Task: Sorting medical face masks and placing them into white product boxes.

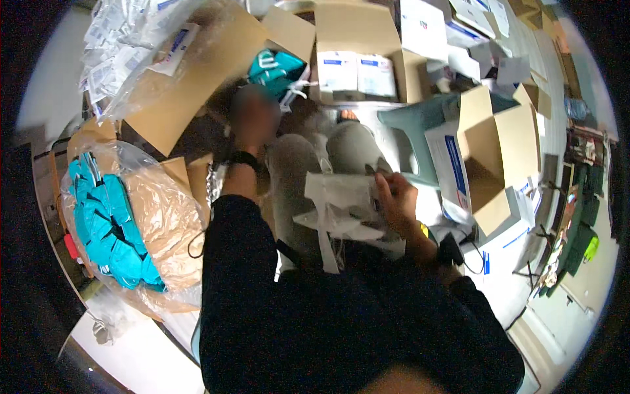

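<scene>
My left hand (254, 121) is stretched forward beyond my knees and smeared by blur, so its fingers cannot be made out. Just past it lies a teal folded item (275, 71) with white lettering and white strips, at the edge of a cardboard box. Over my lap my right hand (397, 202) pinches the right edge of some thin whitish translucent sheets (344, 197), which look like plastic bags or film. Their loose ends hang down toward my dark top.
At the left stands a plastic-lined box with several teal packages (108, 220). White packets in clear plastic (121, 49) are heaped at far left. Ahead, a carton (357, 29) holds white boxes. An open carton (482, 161) stands right, beside a grey-green chair (413, 131).
</scene>
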Demonstrator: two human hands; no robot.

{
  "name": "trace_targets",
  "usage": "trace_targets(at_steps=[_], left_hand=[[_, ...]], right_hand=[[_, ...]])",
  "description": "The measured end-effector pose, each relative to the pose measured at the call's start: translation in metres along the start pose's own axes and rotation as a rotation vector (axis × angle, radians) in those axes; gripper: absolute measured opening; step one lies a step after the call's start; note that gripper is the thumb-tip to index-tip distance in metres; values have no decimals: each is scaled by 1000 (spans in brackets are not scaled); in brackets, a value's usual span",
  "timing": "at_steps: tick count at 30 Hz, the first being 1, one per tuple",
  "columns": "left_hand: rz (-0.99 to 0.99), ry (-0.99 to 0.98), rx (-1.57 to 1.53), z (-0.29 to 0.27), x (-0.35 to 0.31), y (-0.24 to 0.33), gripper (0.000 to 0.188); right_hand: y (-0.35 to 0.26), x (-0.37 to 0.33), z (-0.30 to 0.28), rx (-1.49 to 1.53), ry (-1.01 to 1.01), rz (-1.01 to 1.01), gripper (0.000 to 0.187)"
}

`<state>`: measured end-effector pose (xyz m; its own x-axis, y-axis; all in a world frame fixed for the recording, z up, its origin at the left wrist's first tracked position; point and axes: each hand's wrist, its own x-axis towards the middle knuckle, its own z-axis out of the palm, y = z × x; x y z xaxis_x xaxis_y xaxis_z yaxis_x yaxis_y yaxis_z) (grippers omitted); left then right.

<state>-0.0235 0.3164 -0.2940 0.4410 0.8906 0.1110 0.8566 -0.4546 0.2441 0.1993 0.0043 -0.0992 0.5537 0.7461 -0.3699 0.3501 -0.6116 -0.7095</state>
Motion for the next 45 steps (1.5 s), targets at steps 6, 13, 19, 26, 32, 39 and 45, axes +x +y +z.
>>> trace_targets(at_steps=[6, 13, 19, 26, 32, 39, 45], left_hand=[[25, 87, -268, -96, -48, 15, 53], [-246, -509, -1550, -143, -196, 56, 79], [-305, -371, -1572, -214, -215, 175, 81], [-137, -416, -1488, -239, -226, 198, 68], [-193, -267, -1371, -247, -237, 247, 57], [-361, 221, -1539, -192, -206, 209, 31], [-510, 217, -1331, -193, -214, 160, 29]], right_hand=[[42, 25, 4, 505, 53, 111, 36], [61, 24, -17, 858, -101, 297, 33], [52, -7, -29, 1037, -312, 232, 33], [28, -26, -11, 984, -398, 129, 33], [18, -29, 14, 906, -346, 65, 33], [13, -28, 48, 835, -218, 74, 35], [19, 1, 3, 1264, -480, 46, 58]])
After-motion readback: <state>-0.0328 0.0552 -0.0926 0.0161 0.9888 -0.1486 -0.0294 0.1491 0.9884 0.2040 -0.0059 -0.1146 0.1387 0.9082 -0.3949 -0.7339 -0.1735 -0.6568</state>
